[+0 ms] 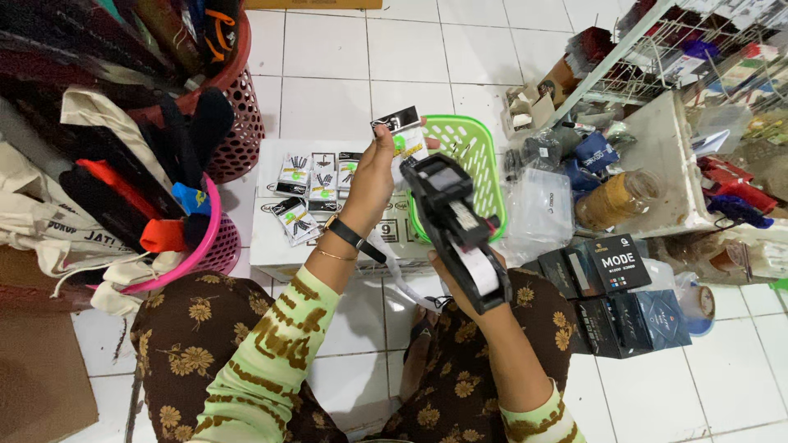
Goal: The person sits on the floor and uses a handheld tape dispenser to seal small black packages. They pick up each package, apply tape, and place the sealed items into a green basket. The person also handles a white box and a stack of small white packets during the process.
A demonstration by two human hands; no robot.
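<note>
Here, left hand (371,176): your fingers are pinching a small packet (404,135) by its lower edge, above the green basket (476,160).
Right hand (461,283): you are gripping the black price-label gun (455,226).
Handling: the packet is looking light, thin, bendable; edges probably suit pinching.

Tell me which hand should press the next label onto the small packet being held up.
Probably the right hand: it already grips the black label gun, whose front end sits right at the small packet. The left hand is occupied pinching that packet upright above the green basket.
</note>
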